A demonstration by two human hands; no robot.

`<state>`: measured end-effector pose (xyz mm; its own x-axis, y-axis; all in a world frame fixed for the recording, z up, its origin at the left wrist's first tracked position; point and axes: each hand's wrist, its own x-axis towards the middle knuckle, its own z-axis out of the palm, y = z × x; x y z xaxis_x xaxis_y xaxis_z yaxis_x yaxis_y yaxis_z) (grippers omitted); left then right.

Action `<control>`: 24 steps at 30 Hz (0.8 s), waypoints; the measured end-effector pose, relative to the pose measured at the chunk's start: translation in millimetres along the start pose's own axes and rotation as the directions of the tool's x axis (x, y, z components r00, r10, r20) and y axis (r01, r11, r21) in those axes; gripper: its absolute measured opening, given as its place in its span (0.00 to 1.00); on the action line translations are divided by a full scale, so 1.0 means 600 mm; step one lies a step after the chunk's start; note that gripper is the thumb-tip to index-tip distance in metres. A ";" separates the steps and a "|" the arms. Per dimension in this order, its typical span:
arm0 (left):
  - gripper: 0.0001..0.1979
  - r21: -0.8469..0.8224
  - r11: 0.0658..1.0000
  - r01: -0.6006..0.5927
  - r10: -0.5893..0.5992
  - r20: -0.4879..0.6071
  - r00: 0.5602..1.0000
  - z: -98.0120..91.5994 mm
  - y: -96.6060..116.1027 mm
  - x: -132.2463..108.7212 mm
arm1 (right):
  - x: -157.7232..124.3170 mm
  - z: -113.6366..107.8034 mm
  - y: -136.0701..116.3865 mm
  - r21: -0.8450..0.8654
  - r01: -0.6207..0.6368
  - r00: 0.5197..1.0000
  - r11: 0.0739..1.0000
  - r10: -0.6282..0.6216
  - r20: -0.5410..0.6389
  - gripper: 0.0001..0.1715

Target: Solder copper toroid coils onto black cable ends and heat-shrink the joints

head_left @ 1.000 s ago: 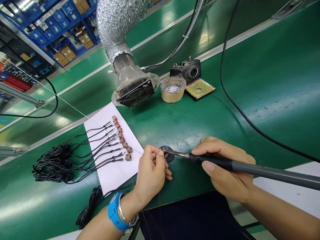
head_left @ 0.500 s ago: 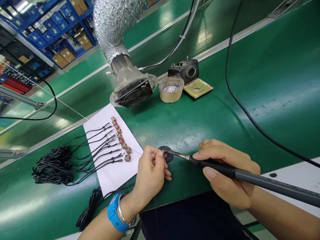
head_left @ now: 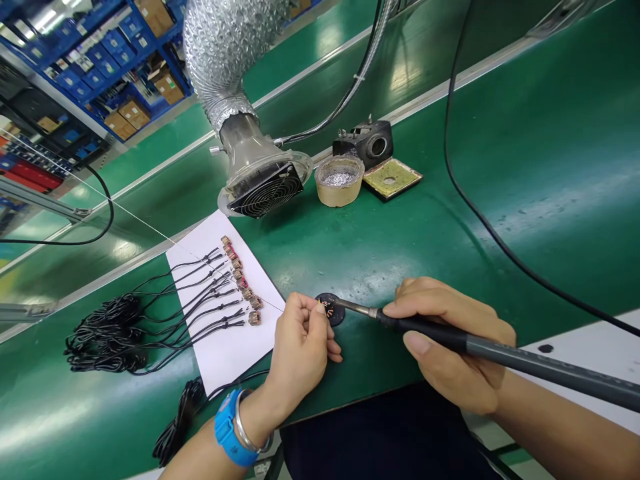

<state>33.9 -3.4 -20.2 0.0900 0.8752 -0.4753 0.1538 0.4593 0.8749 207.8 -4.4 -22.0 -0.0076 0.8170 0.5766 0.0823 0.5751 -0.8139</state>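
My right hand [head_left: 455,347] grips a soldering iron [head_left: 420,330] by its dark handle. The iron's metal tip reaches the round black disc [head_left: 337,316] on the bench, which has small copper-coloured bits on it. At the disc's left edge, my left hand [head_left: 303,347] is closed in a pinch. A thin solder wire [head_left: 150,220] runs taut from the upper left into its fingers, which partly hide the disc. Left of it, on a white sheet of paper [head_left: 220,353], lie a row of small copper-wound parts [head_left: 242,283] and the ends of several black cables [head_left: 205,303].
A fume extractor hood [head_left: 265,173] on a foil duct hangs over the bench. Behind stand a solder-filled pot [head_left: 340,193], an iron holder [head_left: 367,141] and a yellow sponge tray [head_left: 395,179]. A black cord [head_left: 480,213] crosses at right. Coiled cables [head_left: 107,333] lie left.
The iron tip and both hands stay almost in place at the disc. More of the copper-coloured bits show now. The whole view has shifted slightly.
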 end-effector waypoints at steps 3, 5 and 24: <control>0.13 -0.003 1.000 -0.002 0.002 0.000 1.000 0.000 0.001 0.000 | -0.003 0.001 0.004 0.001 -0.003 1.000 1.000 0.003 -0.008 0.15; 0.13 -0.004 1.000 -0.006 0.006 0.006 1.000 -0.002 0.001 -0.001 | -0.005 0.000 0.006 -0.008 0.003 1.000 1.000 -0.003 -0.019 0.14; 0.05 0.635 0.750 -0.184 0.108 0.157 0.982 -0.047 0.033 -0.016 | 0.121 -0.067 0.151 -0.543 0.262 0.963 0.798 -0.177 0.204 0.19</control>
<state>8.5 1.8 4.2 0.2596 0.8850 -0.3865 0.7239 0.0866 0.6845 254.9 105.5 -50.9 -0.2248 0.6930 0.6850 0.6047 0.6505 -0.4596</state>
